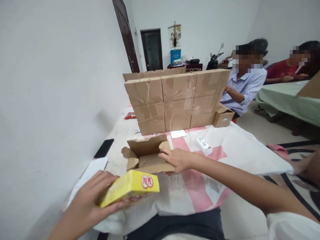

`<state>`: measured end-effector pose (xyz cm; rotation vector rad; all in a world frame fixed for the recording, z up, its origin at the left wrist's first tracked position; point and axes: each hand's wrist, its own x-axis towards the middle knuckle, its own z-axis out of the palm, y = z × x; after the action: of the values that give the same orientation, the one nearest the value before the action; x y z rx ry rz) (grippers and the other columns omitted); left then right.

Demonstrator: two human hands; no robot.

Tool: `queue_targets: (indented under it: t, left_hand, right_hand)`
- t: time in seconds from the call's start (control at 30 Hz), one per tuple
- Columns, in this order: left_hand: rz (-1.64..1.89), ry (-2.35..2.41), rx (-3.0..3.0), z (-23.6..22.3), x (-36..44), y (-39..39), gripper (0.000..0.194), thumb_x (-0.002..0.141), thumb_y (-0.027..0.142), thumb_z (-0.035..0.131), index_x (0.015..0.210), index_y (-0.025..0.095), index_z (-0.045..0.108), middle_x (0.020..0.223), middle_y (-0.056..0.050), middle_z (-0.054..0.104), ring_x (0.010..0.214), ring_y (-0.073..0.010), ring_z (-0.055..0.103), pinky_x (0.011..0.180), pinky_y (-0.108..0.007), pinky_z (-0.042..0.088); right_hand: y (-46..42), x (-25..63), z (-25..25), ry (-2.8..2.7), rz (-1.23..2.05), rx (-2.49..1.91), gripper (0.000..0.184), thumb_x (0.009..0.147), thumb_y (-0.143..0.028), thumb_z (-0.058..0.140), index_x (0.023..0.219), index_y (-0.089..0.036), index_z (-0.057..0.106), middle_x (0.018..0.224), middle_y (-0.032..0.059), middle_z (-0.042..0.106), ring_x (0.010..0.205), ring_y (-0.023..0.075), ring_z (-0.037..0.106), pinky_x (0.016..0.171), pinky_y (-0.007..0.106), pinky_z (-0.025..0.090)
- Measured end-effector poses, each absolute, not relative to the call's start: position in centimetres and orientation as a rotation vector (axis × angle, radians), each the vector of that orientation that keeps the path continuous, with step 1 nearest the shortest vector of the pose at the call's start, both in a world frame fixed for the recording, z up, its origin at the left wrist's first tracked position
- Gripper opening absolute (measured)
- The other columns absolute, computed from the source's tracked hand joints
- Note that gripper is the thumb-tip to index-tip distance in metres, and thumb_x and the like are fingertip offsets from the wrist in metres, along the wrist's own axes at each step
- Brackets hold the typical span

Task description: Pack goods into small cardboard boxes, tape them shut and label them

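Note:
My left hand (86,201) is closed around a yellow packet (130,190) with a red round mark, held low and close to me, tilted. My right hand (176,160) reaches forward and grips the near right edge of a small open cardboard box (146,155), fingers over its rim. The box stands on a table under a white cloth with pink stripes (190,186), its flaps spread open and nothing visible inside.
A wall of taped cardboard boxes (175,100) is stacked behind the open box. A white tape dispenser (203,146), a paper slip (178,133) and a black phone (103,148) lie on the table. Two people sit at the right, beside a green-covered table (287,100).

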<state>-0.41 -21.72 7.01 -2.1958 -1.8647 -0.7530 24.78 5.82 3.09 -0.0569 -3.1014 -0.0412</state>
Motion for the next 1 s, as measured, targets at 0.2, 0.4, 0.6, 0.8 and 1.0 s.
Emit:
queue_targets:
  t: [0.2, 0.4, 0.6, 0.8, 1.0]
  left_hand:
    - [-0.826, -1.787, -2.014, 13.8, -0.3, -19.6, 0.037, 0.083, 0.058, 0.068, 0.109, 0.031, 0.064, 0.098, -0.003, 0.070, 0.082, -0.0248, 0.064, 0.068, -0.036, 0.050]
    - [-0.708, -1.926, -1.901, 16.3, 0.4, -15.0, 0.051, 0.084, 0.071, 0.060, 0.108, 0.026, 0.067, 0.098, -0.002, 0.069, 0.077, -0.0198, 0.060, 0.068, -0.033, 0.044]
    - [-0.243, -2.114, -2.319, 13.8, 2.2, -9.7, 0.048, 0.081, 0.066, 0.065, 0.105, 0.025, 0.071, 0.104, -0.003, 0.074, 0.088, -0.0227, 0.066, 0.068, -0.030, 0.042]
    - [-0.053, -2.307, -2.357, 8.5, 2.4, -6.1, 0.047, 0.083, 0.059, 0.063, 0.113, 0.024, 0.073, 0.108, -0.006, 0.077, 0.092, -0.0260, 0.069, 0.069, -0.031, 0.043]
    - [0.096, -2.253, -2.532, 6.0, 1.0, -4.4, 0.052, 0.085, 0.045, 0.062, 0.134, 0.025, 0.065, 0.130, -0.007, 0.072, 0.110, -0.0266, 0.069, 0.086, -0.031, 0.050]
  right_hand:
    - [6.5, 26.3, 2.8, -2.957, 0.099, -0.084, 0.057, 0.099, -0.065, 0.046, 0.121, -0.013, 0.052, 0.117, 0.0178, 0.067, 0.077, 0.0252, 0.068, 0.063, 0.034, 0.046]
    - [6.2, 27.0, 1.0, -2.788, 0.187, -0.015, 0.038, 0.104, -0.054, 0.044, 0.105, -0.017, 0.053, 0.101, 0.0135, 0.067, 0.083, 0.0242, 0.064, 0.071, 0.035, 0.049]
    - [5.6, 27.5, 0.4, -2.692, 0.221, 0.008, 0.033, 0.103, -0.050, 0.045, 0.101, -0.018, 0.052, 0.099, 0.0135, 0.066, 0.082, 0.0235, 0.062, 0.071, 0.035, 0.050]
    - [5.5, 27.5, -0.5, -2.582, 0.383, -0.159, 0.023, 0.098, -0.041, 0.056, 0.105, -0.020, 0.049, 0.103, 0.0123, 0.066, 0.088, 0.0242, 0.064, 0.075, 0.036, 0.051]
    - [6.3, 26.8, -1.4, -2.512, 0.431, -0.225, 0.024, 0.097, -0.038, 0.057, 0.109, -0.020, 0.047, 0.102, 0.0114, 0.065, 0.083, 0.0233, 0.063, 0.073, 0.035, 0.050]
